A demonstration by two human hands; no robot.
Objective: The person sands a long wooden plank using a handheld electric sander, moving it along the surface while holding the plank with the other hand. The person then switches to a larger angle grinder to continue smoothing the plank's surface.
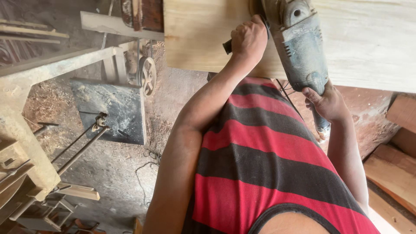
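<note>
A large grey angle grinder (300, 50) rests against a pale wooden board (372, 41) that spans the top of the view. My left hand (248, 40) is closed around the grinder's black side handle, on the board's surface. My right hand (326, 103) grips the grinder's rear body below the board's edge, where the cable leaves the tool. My red and black striped shirt (260, 164) fills the lower middle. The grinder's disc is hidden behind its housing.
The floor is dusty with sawdust. A dark metal plate (113, 110) and a small wheel (147, 74) stand to the left. A worn wooden bench (26, 130) with metal rods (80, 145) is at far left. Reddish planks (392, 173) lie at the right.
</note>
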